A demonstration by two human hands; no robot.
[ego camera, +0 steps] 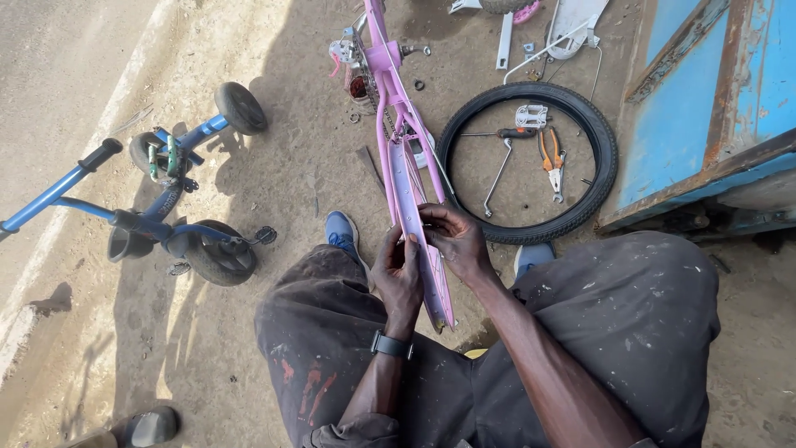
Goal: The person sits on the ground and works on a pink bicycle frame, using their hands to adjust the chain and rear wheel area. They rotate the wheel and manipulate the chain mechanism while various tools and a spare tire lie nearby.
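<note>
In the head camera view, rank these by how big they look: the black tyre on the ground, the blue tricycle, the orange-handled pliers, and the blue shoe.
1. Blue tricycle
2. Black tyre, nearly as large
3. Blue shoe
4. Orange-handled pliers, close to the shoe in apparent size, so that order is unsure

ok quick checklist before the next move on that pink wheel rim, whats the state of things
1. Both hands on the rim: ok. Left hand and right hand grip the pink wheel rim from either side.
2. Rim supported: ok, its lower end sits between the knees.
3. Tyre off the rim: ok, the black tyre lies flat on the ground.
4. Tools within sight: ok, orange-handled pliers and a screwdriver lie inside the tyre.
5. Spoke condition: cannot tell.
6. Ground around the feet: not ok, small loose parts are scattered near the pink bicycle frame.
</note>
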